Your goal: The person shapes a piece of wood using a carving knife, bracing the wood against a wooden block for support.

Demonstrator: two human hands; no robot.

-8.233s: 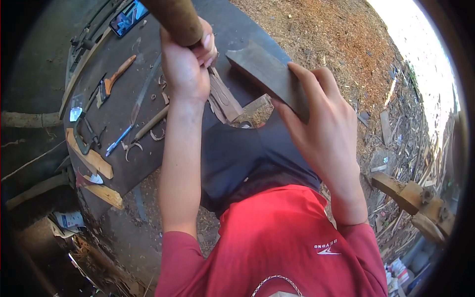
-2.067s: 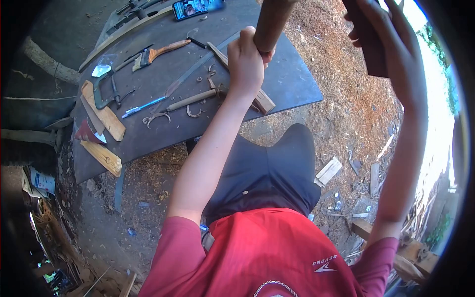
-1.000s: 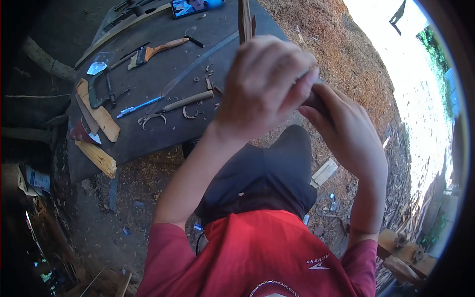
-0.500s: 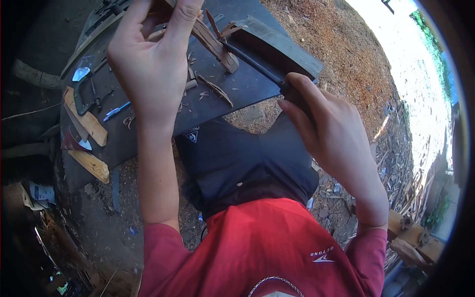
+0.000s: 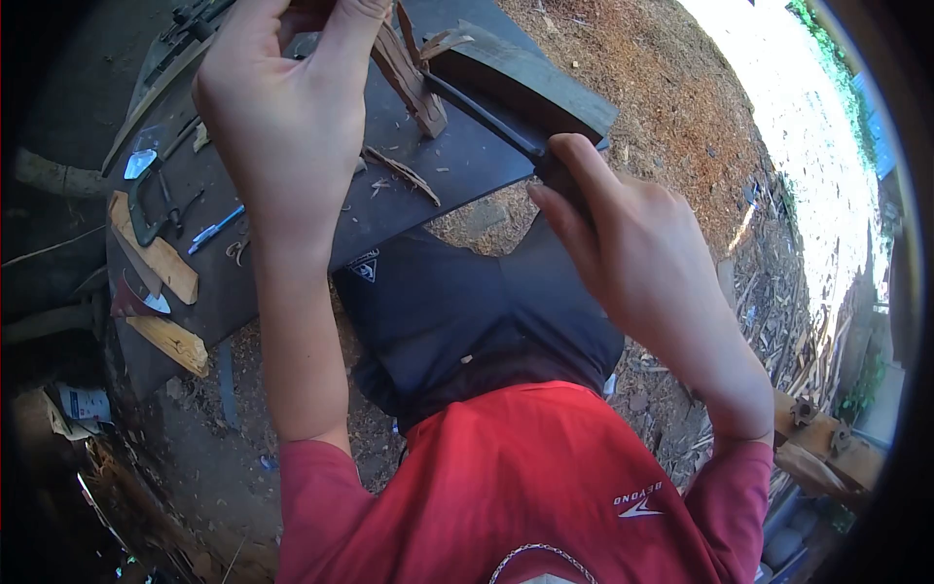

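My left hand (image 5: 282, 117), at the top, is closed round a rough strip of brown wood (image 5: 404, 78) whose lower end points down over the table; its upper end and my fingertips are cut off or hidden. In my right hand (image 5: 632, 229) is the dark handle of a carving tool (image 5: 486, 122) with a narrow, dark metal blade. The blade's far end meets the wood strip, where a curled shaving (image 5: 443, 44) stands out from it. Fingers hide most of the handle.
On the dark table (image 5: 282, 277) lie a grey metal-looking slab (image 5: 535, 78), loose shavings (image 5: 404, 175), a C-clamp (image 5: 146, 209), a blue pen (image 5: 216, 229), a sandpaper piece (image 5: 131, 297) and wood offcuts (image 5: 170, 346). Sawdust (image 5: 671, 107) covers the ground at right.
Both hands, the wood strip and the tool sit slightly further left in view, as do the table things. The strip hangs a little steeper. Both grips stay the same.
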